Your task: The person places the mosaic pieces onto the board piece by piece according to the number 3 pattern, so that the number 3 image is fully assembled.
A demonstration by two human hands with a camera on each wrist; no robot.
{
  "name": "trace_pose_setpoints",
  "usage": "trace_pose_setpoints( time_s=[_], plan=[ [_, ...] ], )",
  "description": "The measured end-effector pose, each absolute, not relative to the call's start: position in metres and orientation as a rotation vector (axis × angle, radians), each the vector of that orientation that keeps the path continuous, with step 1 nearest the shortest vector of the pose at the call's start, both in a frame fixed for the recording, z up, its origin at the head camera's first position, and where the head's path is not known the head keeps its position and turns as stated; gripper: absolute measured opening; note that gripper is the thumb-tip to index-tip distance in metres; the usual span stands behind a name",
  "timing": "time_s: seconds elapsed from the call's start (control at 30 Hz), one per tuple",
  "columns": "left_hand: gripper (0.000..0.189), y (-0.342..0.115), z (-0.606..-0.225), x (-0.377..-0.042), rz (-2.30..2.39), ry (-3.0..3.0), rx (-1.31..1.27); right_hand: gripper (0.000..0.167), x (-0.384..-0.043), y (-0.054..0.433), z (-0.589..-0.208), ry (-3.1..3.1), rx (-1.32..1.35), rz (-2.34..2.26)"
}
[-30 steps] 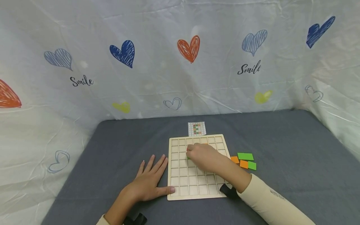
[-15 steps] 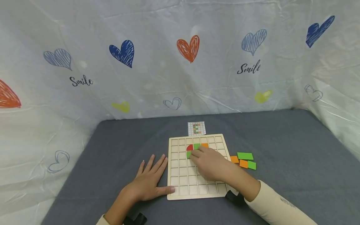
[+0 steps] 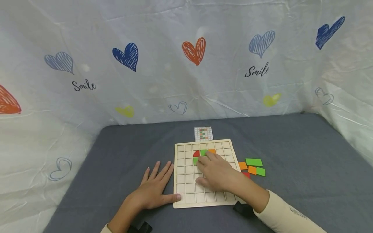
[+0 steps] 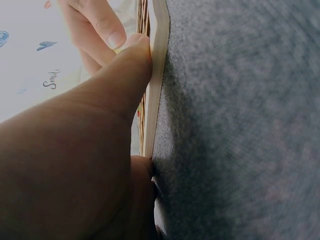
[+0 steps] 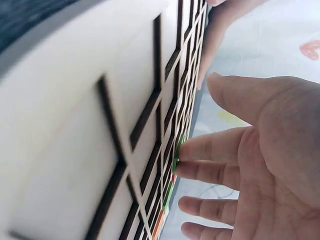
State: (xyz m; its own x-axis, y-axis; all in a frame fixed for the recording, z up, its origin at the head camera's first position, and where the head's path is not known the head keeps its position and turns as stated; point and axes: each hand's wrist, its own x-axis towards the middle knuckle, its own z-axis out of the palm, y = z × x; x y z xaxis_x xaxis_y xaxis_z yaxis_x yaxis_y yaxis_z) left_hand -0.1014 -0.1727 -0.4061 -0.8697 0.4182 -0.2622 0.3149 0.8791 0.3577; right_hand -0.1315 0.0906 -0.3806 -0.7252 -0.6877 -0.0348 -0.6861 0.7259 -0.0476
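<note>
A pale wooden grid board (image 3: 189, 188) lies on the grey table. In its upper part sit a red quarter-round tile (image 3: 196, 153), a green tile (image 3: 203, 152), an orange tile (image 3: 211, 151) and, below the red one, another green tile (image 3: 195, 160). My right hand (image 3: 218, 173) reaches over the board, index and middle fingertips at that lower green tile; its thumb stands apart, as the right wrist view also shows. My left hand (image 3: 154, 191) lies flat and spread on the table at the board's left side, its thumb on the lower left corner of the rim.
A small printed card (image 3: 203, 133) with a coloured grid pattern lies behind the board. Right of the board are loose tiles: a long green piece (image 3: 254, 162), orange ones (image 3: 243, 165), a green one (image 3: 260, 171) and a red one (image 3: 246, 175) partly behind my right forearm.
My right hand has drawn back from the red tile, uncovering the coloured row, and its fingers have straightened with the thumb spread away. My left hand has stayed in place.
</note>
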Motion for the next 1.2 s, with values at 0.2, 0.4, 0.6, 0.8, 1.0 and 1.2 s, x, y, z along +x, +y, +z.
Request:
trace_pose_setpoints(
  time_s=[0.2, 0.4, 0.6, 0.8, 1.0, 1.2],
  plan=[
    [0.108, -0.173, -0.405, -0.101, 0.425, 2.715, 0.530, 0.044, -0.129, 0.104, -0.380, 2.860, -1.217, -0.119],
    [0.109, -0.173, -0.403, -0.101, 0.433, 2.716, 0.526, 0.017, -0.129, 0.123, -0.371, 2.819, -1.308, -0.208],
    [0.109, -0.173, -0.402, -0.101, 0.446, 2.710, 0.537, 0.021, -0.131, 0.145, -0.365, 2.809, -1.315, -0.412],
    [0.108, -0.173, -0.405, -0.101, 0.476, 2.706, 0.542, 0.035, -0.136, 0.169, -0.363, 2.928, -1.203, -0.368],
    [0.110, -0.176, -0.413, -0.102, 0.465, 2.729, 0.550, 0.040, -0.142, 0.189, -0.359, 2.979, -1.007, -0.304],
    [0.109, -0.175, -0.411, -0.102, 0.493, 2.721, 0.561, 0.046, -0.147, 0.198, -0.366, 2.961, -0.936, -0.318]
  ],
)
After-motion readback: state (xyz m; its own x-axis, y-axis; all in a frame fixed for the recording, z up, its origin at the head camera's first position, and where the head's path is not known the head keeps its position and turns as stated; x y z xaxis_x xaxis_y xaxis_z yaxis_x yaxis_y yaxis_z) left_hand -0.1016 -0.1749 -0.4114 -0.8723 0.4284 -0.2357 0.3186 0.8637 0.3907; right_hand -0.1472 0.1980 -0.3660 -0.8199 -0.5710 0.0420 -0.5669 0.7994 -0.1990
